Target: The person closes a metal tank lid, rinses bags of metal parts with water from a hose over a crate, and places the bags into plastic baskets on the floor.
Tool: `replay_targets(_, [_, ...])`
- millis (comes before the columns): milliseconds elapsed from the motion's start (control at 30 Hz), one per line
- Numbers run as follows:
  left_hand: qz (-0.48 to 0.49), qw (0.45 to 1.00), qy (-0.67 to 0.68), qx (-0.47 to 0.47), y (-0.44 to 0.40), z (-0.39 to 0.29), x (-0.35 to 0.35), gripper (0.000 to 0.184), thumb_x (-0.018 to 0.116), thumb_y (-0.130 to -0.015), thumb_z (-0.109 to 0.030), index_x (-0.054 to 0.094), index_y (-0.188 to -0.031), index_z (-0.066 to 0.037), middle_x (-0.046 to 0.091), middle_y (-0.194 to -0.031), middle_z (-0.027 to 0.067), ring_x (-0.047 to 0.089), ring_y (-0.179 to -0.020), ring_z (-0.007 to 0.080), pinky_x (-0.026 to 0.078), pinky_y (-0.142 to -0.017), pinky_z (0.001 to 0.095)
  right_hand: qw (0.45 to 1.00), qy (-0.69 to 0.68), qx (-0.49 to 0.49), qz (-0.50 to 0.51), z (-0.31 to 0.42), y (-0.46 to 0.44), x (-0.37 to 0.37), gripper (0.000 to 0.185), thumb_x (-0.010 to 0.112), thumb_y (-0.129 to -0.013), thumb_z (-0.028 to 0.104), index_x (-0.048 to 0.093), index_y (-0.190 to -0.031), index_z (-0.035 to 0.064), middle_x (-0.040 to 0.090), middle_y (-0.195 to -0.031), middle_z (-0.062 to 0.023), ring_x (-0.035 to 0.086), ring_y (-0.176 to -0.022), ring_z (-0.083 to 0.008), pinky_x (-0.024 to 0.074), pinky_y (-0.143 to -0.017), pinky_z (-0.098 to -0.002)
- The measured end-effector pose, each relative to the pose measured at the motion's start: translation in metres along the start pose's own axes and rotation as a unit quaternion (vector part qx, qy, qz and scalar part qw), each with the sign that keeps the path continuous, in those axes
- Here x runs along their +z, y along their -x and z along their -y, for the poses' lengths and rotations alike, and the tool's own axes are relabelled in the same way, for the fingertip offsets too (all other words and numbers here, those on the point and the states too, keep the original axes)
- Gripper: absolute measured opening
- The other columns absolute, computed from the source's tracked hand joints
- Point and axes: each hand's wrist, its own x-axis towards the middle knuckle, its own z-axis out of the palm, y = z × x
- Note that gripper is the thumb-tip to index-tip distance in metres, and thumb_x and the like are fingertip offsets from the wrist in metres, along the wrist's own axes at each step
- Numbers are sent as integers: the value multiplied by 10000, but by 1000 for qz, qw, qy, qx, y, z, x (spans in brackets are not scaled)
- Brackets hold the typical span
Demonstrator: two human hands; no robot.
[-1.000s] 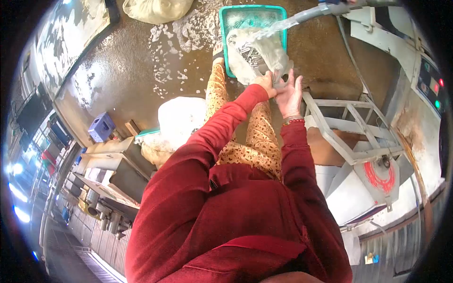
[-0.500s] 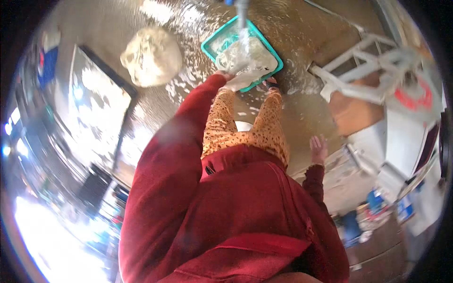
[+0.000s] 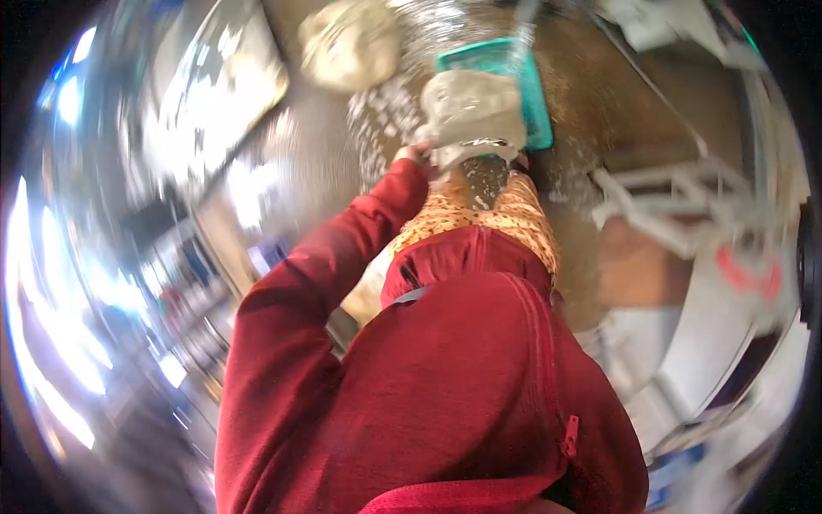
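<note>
My left hand (image 3: 415,156) is closed on the near edge of a pale, wet plastic bag (image 3: 473,101). The bag hangs in front of my lower legs, partly over a teal plastic basket (image 3: 537,103) on the wet floor. Its contents, if any, cannot be made out. Above the basket's far side a grey pipe (image 3: 526,15) pours water. A second pale, rounded bag (image 3: 351,44) lies on the floor to the left. My right hand is out of sight, with only part of that sleeve showing beside my body.
A white metal frame (image 3: 676,201) stands on the right beside a white box-like unit (image 3: 723,295). To the left is a shiny dark-edged panel (image 3: 224,94). Water and foam cover the floor (image 3: 574,180). The left side is blurred by motion.
My left hand has pulled the pale bag toward me, partly off the basket. The view has turned, and my right hand, seen open before, has gone out of view.
</note>
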Motion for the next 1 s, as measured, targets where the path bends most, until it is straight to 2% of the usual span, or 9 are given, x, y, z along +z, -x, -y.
replay_targets(67, [-100, 993, 43, -36, 50, 13, -14, 104, 583, -687, -198, 513, -713, -125, 365, -508, -7, 302, -361, 143, 294, -369, 276, 882, 265, -73, -383, 51, -6, 108, 313, 466, -770, 274, 421, -984, 49, 468, -873, -70, 457, -720, -159, 393, -554, -275])
replay_targets(200, [-39, 994, 96, -27, 56, 69, -86, 246, 681, -613, -217, 575, -760, -51, 491, -551, 32, 411, -422, 117, 318, -389, 261, 677, 520, -58, -518, 115, -51, 258, 302, 505, -749, 267, 436, -950, 52, 474, -765, -70, 461, -645, -176, 405, -539, -295])
replay_targets(433, [-197, 970, 5, 142, 88, 206, -105, 218, 634, -673, -152, 603, -879, -84, 576, -688, 5, 433, -479, 67, 333, -425, 206, 476, 728, 42, -492, 162, -144, 358, 289, 572, -713, 254, 462, -892, 56, 485, -575, -71, 468, -515, -204, 425, -513, -330])
replay_targets(467, [-213, 965, 4, 155, 87, 223, -110, 220, 624, -681, -135, 599, -892, -78, 584, -715, 9, 453, -505, 61, 345, -444, 196, 537, 725, 83, -424, 121, -173, 372, 219, 546, -741, 230, 495, -887, 75, 503, -614, -79, 479, -537, -205, 428, -513, -327])
replay_targets(567, [-189, 975, 108, 45, 122, 254, -136, 259, 591, -698, -80, 560, -954, -55, 582, -859, 37, 534, -734, 96, 418, -608, 201, 395, 839, 108, -359, 12, -240, 372, 292, 455, -796, 228, 458, -1027, 50, 525, -677, -72, 512, -606, -180, 433, -594, -316])
replay_targets(633, [-230, 966, -61, 104, 134, 297, -172, 260, 583, -693, -56, 555, -951, -42, 579, -880, 49, 544, -780, 134, 431, -659, 222, 417, 843, 163, -299, -10, -251, 349, 327, 454, -801, 239, 439, -1065, 46, 531, -703, -63, 521, -629, -175, 438, -621, -312])
replay_targets(800, [-192, 940, 273, 71, 168, 398, -323, 217, 578, -697, -174, 580, -887, -69, 591, -800, 95, 571, -688, 158, 461, -595, 292, 375, 876, 217, -213, -35, -217, 297, 285, 463, -805, 212, 464, -1047, 61, 551, -727, -78, 541, -631, -164, 459, -589, -285])
replay_targets(900, [-254, 958, -128, 25, 211, 417, -388, 267, 580, -691, -256, 583, -868, -57, 593, -711, 102, 564, -651, 149, 442, -561, 315, 303, 909, 162, -235, 12, -186, 289, 254, 458, -804, 195, 486, -1023, 69, 557, -710, -78, 540, -570, -168, 462, -526, -289])
replay_targets(1000, [-273, 947, -137, 100, 213, 507, -445, 280, 575, -686, -297, 589, -818, -50, 550, -587, 54, 485, -518, 144, 398, -507, 289, 251, 905, 135, -316, 31, -136, 307, 215, 451, -798, 178, 486, -986, 79, 544, -649, -79, 536, -508, -178, 458, -461, -290])
